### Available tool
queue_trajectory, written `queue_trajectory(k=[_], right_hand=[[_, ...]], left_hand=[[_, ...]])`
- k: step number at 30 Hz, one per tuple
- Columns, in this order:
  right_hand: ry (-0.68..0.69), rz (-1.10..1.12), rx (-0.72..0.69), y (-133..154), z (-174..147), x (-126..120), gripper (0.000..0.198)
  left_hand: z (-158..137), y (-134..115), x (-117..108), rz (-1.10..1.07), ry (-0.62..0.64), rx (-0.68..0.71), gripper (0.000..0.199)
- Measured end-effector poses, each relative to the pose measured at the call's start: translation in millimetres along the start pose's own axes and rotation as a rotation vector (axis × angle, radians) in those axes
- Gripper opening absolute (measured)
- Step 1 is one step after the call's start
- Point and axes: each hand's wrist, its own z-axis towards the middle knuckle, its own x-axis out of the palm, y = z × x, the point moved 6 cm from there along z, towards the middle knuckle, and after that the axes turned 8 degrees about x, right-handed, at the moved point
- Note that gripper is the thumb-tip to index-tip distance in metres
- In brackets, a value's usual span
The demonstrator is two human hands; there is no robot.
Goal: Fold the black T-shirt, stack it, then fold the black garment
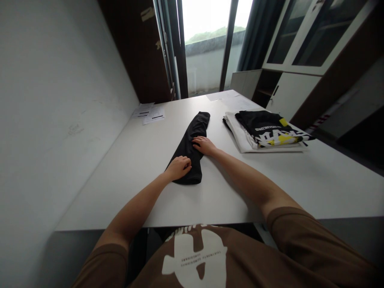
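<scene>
A black garment, folded into a long narrow shape, lies slantwise on the white table in front of me; I cannot tell which kind of clothing it is. On its near left part rests my left hand, fingers curled down against the cloth and closed on it. Farther up, at the garment's right edge, my right hand lies flat with its fingers stretched across the fabric. The fingertips of my left hand are hidden.
To the right, a stack of folded clothes has a black printed T-shirt on top. Paper sheets lie by the left wall, with more paper at the table's far end. A cabinet stands beyond the table.
</scene>
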Motion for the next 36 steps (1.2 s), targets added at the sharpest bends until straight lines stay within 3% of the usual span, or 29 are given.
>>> queue_trajectory(k=[36], right_hand=[[0.004, 0.005, 0.008, 2.6, -1.4, -2.6, 0.043]], left_hand=[[0.0, 1.1, 1.0, 0.004, -0.001, 0.008, 0.01]])
